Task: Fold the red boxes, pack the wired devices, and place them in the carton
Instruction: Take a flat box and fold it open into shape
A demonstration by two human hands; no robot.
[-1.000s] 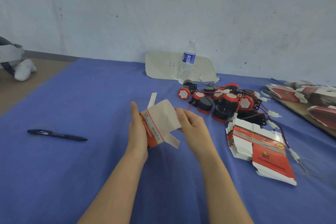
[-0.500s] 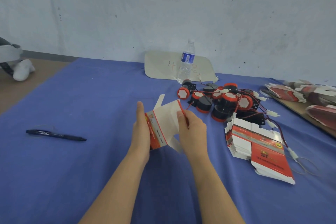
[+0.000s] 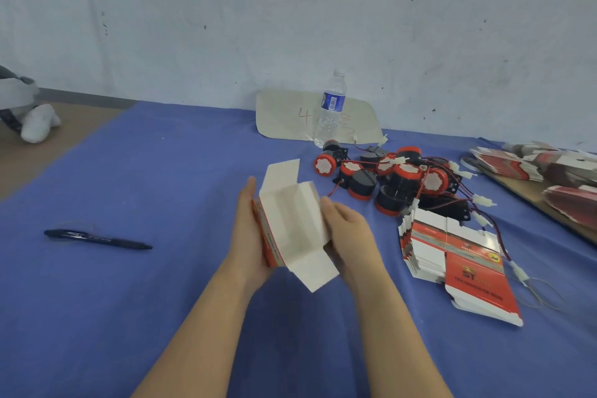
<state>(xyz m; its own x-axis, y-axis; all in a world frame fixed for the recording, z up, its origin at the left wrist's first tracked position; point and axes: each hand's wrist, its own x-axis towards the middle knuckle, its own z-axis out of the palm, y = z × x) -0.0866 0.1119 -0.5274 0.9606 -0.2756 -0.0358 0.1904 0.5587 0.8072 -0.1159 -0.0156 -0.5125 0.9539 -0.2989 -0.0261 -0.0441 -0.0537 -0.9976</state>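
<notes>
Both hands hold one half-folded red box (image 3: 292, 223) above the blue table, its white inside facing me and flaps sticking out at top and bottom. My left hand (image 3: 247, 229) grips its red left side. My right hand (image 3: 350, 236) holds its right edge. A pile of black and red wired devices (image 3: 392, 181) lies behind and to the right. A stack of flat red and white boxes (image 3: 452, 262) lies to the right of my right hand. No carton is in view.
A black pen (image 3: 97, 238) lies on the blue cloth (image 3: 161, 317) at the left. A water bottle (image 3: 331, 108) stands on a beige card (image 3: 284, 119) by the wall. More flat red boxes (image 3: 555, 171) rest on a board at the far right.
The box has been turned and opened up between my hands, so more of its white inside shows and a flap now hangs at the bottom.
</notes>
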